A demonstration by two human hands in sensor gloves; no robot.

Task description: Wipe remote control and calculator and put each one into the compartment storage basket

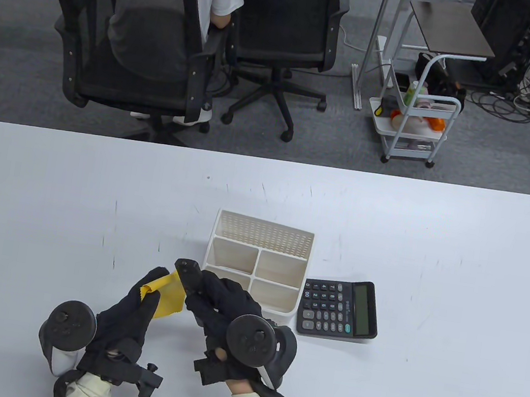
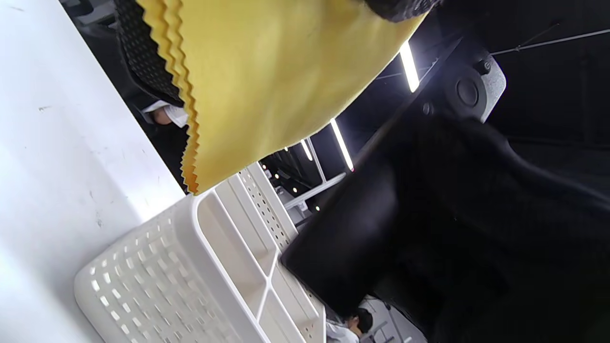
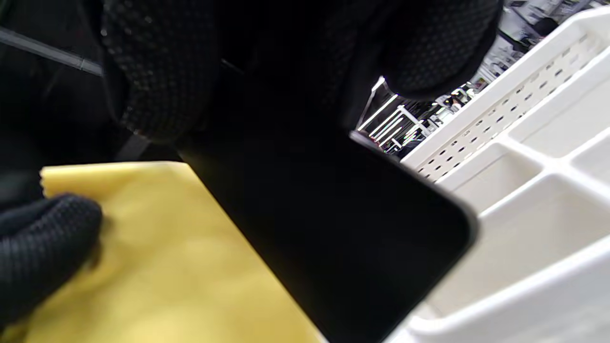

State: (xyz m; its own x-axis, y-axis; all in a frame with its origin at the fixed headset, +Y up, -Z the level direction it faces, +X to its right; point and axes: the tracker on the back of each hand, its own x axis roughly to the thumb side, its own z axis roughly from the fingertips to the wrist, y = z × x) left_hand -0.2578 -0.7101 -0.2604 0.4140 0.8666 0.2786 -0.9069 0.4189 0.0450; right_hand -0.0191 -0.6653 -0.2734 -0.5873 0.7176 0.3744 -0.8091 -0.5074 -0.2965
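Observation:
My right hand [image 1: 210, 295] grips a black remote control [image 1: 188, 275] just left of the white compartment basket [image 1: 259, 251], its far end pointing away from me. My left hand [image 1: 142, 302] pinches a yellow cloth [image 1: 166, 295] that lies against the remote's left side. In the right wrist view the remote [image 3: 333, 228] fills the middle, with the cloth [image 3: 157, 257] behind it and the basket [image 3: 533, 190] at the right. The left wrist view shows the cloth [image 2: 267, 81] hanging over the basket [image 2: 190, 276]. A black calculator [image 1: 339, 308] lies flat to the right of the basket.
The basket has a perforated back wall and several empty compartments. Beyond the table's far edge stand two black office chairs [image 1: 134, 40], one with a seated person, and a small white trolley [image 1: 415, 126]. Bare white tabletop [image 1: 461, 248] surrounds the objects.

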